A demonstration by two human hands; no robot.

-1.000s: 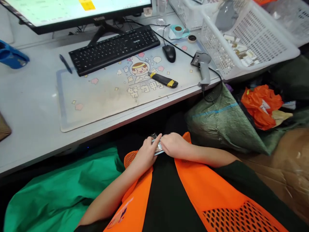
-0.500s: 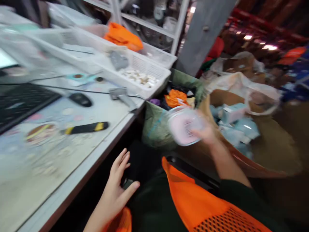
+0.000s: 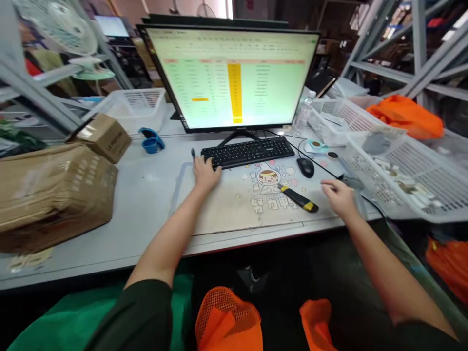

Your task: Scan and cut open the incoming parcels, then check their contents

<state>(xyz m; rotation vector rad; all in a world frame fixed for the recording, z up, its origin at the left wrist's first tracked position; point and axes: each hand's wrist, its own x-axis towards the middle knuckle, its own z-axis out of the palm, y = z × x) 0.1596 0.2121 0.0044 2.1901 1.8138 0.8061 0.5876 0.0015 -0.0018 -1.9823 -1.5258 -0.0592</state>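
My left hand (image 3: 204,173) lies open on the left end of the black keyboard (image 3: 252,151), fingers flat on the keys. My right hand (image 3: 338,196) is at the desk's right edge, fingers loosely stretched out and nothing visibly in them. It is right beside the grey barcode scanner (image 3: 354,183); I cannot tell whether it touches it. Between my hands, a black and yellow utility knife (image 3: 299,199) lies on the printed desk mat (image 3: 234,204). The black mouse (image 3: 306,167) sits just beyond the knife. A lit monitor (image 3: 234,73) stands behind the keyboard.
White plastic baskets (image 3: 413,195) crowd the desk's right side, with an orange bag (image 3: 405,114) behind them. Two cardboard boxes (image 3: 51,190) occupy the left side, with a blue tape dispenser (image 3: 151,141) and a fan (image 3: 62,29) nearby. Orange vest fabric (image 3: 226,321) is in my lap.
The view swung from my lap, over a carton on the right, back to the desk. Both hands held a small packet; my right carried a pink item away. Both now rest empty at the desk.
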